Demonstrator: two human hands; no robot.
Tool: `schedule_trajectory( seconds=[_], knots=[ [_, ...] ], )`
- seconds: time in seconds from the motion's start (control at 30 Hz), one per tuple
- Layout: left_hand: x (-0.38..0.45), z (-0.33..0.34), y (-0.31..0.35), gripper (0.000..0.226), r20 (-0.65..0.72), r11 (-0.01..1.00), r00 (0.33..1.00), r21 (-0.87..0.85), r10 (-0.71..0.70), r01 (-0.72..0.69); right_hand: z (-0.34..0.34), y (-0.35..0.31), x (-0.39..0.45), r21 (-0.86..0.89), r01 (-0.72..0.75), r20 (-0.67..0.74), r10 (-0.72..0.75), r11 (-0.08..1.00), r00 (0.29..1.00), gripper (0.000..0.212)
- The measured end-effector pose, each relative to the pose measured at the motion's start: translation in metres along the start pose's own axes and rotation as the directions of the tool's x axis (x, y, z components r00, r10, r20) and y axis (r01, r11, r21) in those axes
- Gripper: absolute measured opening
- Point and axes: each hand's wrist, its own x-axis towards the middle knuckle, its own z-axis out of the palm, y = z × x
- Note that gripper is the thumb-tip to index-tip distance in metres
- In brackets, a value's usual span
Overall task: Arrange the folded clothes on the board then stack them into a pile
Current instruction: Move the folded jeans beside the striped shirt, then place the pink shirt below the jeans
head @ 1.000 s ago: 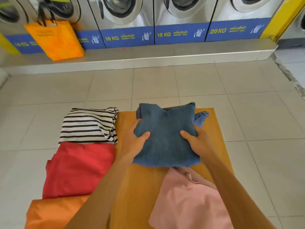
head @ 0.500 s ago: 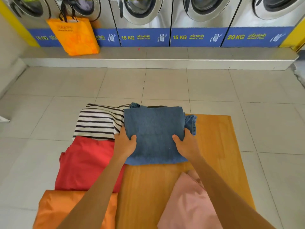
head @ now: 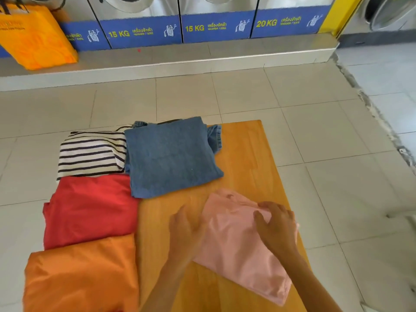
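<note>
A folded blue denim garment (head: 171,156) lies at the far left of the wooden board (head: 247,154), free of both hands. A folded pink garment (head: 234,244) lies near the board's front right. My left hand (head: 186,230) rests at the pink garment's left edge, fingers spread. My right hand (head: 276,226) lies on its upper right corner, fingers bent onto the cloth. Along the board's left side lie a striped top (head: 92,152), a red garment (head: 90,208) and an orange garment (head: 83,278).
The board lies on a pale tiled floor (head: 337,176). A raised step (head: 180,61) runs along the back under a row of washing machines (head: 216,25). An orange bag (head: 33,37) stands on the step at the far left.
Both hands set the denim garment down beside the striped top, let go of it, and moved back to the pink garment.
</note>
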Motion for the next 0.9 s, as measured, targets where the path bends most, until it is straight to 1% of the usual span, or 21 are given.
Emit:
schedule_trajectory(
  seconds=[0.03, 0.07, 0.17, 0.2, 0.27, 0.3, 0.4, 0.47, 0.53, 0.57, 0.67, 0.73, 0.77, 0.8, 0.83, 0.87, 0.9],
  knots=[
    [-0.004, 0.008, -0.002, 0.073, 0.08, 1.0, 0.997, 0.022, -0.019, 0.018, -0.008, 0.012, -0.011, -0.016, -0.056, -0.023, 0.056, 0.998, 0.998, 0.03],
    [-0.007, 0.014, -0.005, 0.074, 0.126, 0.999, 0.992, 0.046, -0.032, 0.026, -0.014, 0.023, -0.021, -0.006, -0.109, -0.031, 0.109, 0.994, 0.994, 0.035],
    [-0.014, 0.025, -0.002, 0.083, 0.13, 0.997, 0.991, 0.068, -0.028, 0.019, -0.022, 0.045, -0.043, 0.141, -0.264, 0.029, 0.262, 0.954, 0.965, 0.056],
    [-0.018, 0.024, 0.005, 0.082, 0.128, 0.998, 0.991, 0.052, -0.038, 0.032, -0.021, 0.049, -0.049, 0.172, -0.301, 0.055, 0.296, 0.938, 0.954, 0.063],
    [-0.023, 0.025, 0.011, 0.077, 0.145, 0.996, 0.986, 0.013, -0.084, 0.083, -0.015, 0.051, -0.061, 0.216, -0.35, 0.107, 0.334, 0.912, 0.937, 0.07],
    [-0.027, 0.026, 0.012, 0.076, 0.176, 0.995, 0.979, 0.001, -0.1, 0.101, -0.012, 0.049, -0.065, 0.258, -0.374, 0.135, 0.349, 0.891, 0.927, 0.072],
    [-0.039, 0.029, 0.01, 0.08, 0.259, 0.995, 0.962, -0.035, -0.085, 0.097, -0.003, 0.043, -0.078, 0.394, -0.419, 0.212, 0.363, 0.818, 0.907, 0.076],
    [-0.048, 0.027, 0.004, 0.078, 0.265, 0.99, 0.962, -0.104, -0.068, 0.098, 0.0, 0.042, -0.084, 0.441, -0.404, 0.207, 0.347, 0.802, 0.915, 0.071],
    [-0.058, 0.021, -0.004, 0.067, 0.247, 0.981, 0.967, -0.163, -0.06, 0.102, -0.001, 0.042, -0.089, 0.45, -0.35, 0.179, 0.301, 0.822, 0.937, 0.061],
    [-0.062, 0.017, -0.01, 0.064, 0.227, 0.979, 0.972, -0.175, -0.06, 0.102, -0.001, 0.042, -0.092, 0.444, -0.317, 0.173, 0.267, 0.838, 0.948, 0.06],
    [-0.077, -0.002, -0.028, 0.052, 0.134, 0.972, 0.989, -0.218, -0.056, 0.084, 0.001, 0.032, -0.102, 0.446, -0.211, 0.208, 0.129, 0.87, 0.97, 0.068],
    [-0.084, -0.02, -0.039, 0.04, 0.052, 0.965, 0.996, -0.252, -0.066, 0.077, 0.007, 0.017, -0.105, 0.43, -0.122, 0.222, 0.026, 0.895, 0.975, 0.071],
    [-0.086, -0.03, -0.045, 0.038, 0.013, 0.961, 0.998, -0.266, -0.069, 0.07, 0.011, 0.008, -0.105, 0.423, -0.079, 0.228, -0.022, 0.903, 0.973, 0.071],
    [-0.087, -0.04, -0.052, 0.039, -0.026, 0.957, 0.996, -0.28, -0.081, 0.07, 0.014, -0.003, -0.103, 0.421, -0.039, 0.233, -0.066, 0.906, 0.97, 0.07],
    [-0.086, -0.05, -0.057, 0.048, -0.067, 0.956, 0.994, -0.286, -0.085, 0.062, 0.017, -0.016, -0.101, 0.425, -0.007, 0.236, -0.103, 0.905, 0.966, 0.07],
    [-0.085, -0.059, -0.062, 0.052, -0.095, 0.955, 0.993, -0.294, -0.075, 0.044, 0.019, -0.029, -0.098, 0.428, 0.022, 0.232, -0.133, 0.903, 0.964, 0.069],
    [-0.086, -0.068, -0.061, 0.049, -0.122, 0.949, 0.991, -0.313, -0.062, 0.021, 0.02, -0.042, -0.094, 0.429, 0.049, 0.22, -0.157, 0.902, 0.963, 0.069]
  ],
)
